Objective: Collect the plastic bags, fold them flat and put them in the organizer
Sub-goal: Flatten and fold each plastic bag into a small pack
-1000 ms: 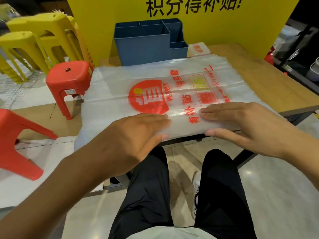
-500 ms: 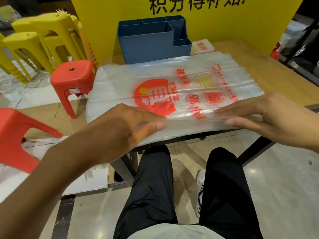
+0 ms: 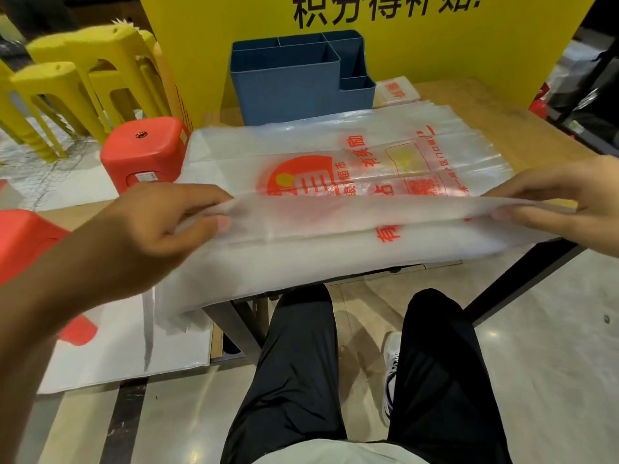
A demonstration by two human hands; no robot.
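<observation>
A stack of translucent plastic bags, printed in red with a round logo and Chinese characters, lies spread across the wooden counter, its near part hanging over the counter's front edge. The left hand pinches the near edge of the stack between thumb and curled fingers and holds it lifted off the counter. The right hand pinches the same edge farther to the right, thumb below and fingers on top, so the raised edge runs as a band between the two hands over the printed face.

Behind the bags stands a blue organizer with several open compartments, against a yellow board with black characters. Just to the right of the organizer lies a small white packet with red print, too small to read. To the left of the counter sit a red plastic stool and, farther back, stacked yellow stools. Below the counter edge the person's legs in black trousers and one white shoe show above the tiled floor.
</observation>
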